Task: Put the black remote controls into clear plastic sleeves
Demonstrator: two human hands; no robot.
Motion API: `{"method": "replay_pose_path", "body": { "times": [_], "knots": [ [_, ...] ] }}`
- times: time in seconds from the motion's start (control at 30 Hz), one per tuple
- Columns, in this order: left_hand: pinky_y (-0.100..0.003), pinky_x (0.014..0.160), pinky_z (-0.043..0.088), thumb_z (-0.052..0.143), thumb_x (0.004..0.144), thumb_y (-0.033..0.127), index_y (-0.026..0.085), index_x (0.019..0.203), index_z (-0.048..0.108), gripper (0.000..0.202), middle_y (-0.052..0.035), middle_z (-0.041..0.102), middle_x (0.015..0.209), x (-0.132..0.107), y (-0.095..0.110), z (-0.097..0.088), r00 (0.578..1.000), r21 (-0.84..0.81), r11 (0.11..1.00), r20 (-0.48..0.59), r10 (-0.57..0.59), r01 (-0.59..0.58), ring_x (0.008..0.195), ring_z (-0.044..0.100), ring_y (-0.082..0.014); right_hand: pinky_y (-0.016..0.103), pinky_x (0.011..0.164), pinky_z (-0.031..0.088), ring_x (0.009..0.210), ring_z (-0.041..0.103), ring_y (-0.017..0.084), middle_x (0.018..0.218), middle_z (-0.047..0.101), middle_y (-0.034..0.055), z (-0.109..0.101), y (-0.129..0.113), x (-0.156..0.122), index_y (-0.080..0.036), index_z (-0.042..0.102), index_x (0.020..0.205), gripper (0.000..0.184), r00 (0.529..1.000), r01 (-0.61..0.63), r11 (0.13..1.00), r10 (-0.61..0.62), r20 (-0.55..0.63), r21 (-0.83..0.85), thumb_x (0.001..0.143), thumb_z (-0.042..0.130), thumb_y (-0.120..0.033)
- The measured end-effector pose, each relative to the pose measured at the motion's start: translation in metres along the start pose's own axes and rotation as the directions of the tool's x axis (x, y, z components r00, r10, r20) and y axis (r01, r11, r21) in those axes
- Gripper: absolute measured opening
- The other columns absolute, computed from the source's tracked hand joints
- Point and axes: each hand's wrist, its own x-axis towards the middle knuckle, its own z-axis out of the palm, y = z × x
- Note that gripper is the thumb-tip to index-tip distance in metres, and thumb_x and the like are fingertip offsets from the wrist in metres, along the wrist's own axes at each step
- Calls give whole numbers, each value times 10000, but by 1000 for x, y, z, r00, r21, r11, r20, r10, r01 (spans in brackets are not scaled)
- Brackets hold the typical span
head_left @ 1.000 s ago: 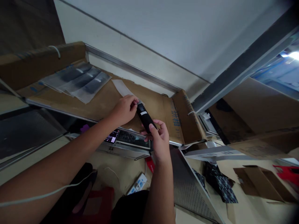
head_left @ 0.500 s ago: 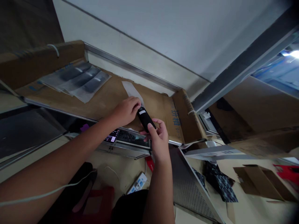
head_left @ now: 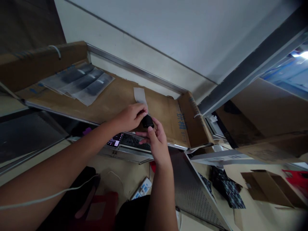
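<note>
Left hand (head_left: 131, 116) pinches a small black oblong device (head_left: 147, 121) at its clear plastic sleeve (head_left: 141, 96); right hand (head_left: 154, 141) cradles the base (above a brown cardboard shelf (head_left: 115, 99)). Gripping near the sleeve's mouth likely steadies both.

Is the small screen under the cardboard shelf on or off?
On: the screen glows with white and pink marks against its dark surround.

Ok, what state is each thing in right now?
left hand, pinching the clear pouch
right hand, gripping the black device
black device, held between both hands
clear pouch, sticking up past the fingers
bagged stack, lying flat, fanned out
small screen, lit
</note>
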Motion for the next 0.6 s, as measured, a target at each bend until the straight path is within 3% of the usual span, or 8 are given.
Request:
{"method": "replay_pose_path", "body": {
  "times": [0.17,0.43,0.6],
  "knots": [
    [-291,733,443,486,945,206,194,899,591,115,-22,651,855,-5,6,3,999,-45,999,51,8,-6,779,589,-159,198,419,518,611,710,153,880,640,-29,10,4,4,-251,381,1435,665,990,2,999,-8,-144,-42,885,667,-492],
    [-288,730,446,496,943,208,197,890,589,107,-17,659,847,-10,28,3,991,-104,995,133,13,1,774,594,-159,213,345,403,428,583,131,783,701,-3,13,4,7,-183,494,1291,582,937,-20,986,-39,-347,-166,845,699,-494],
    [-288,732,449,516,931,186,198,882,598,97,-10,659,836,-12,46,-1,974,-193,981,221,46,-3,759,593,-150,240,497,485,604,643,160,866,733,47,7,9,6,-175,634,1124,375,893,24,926,-189,-409,-377,807,680,-369]
  ]
}}
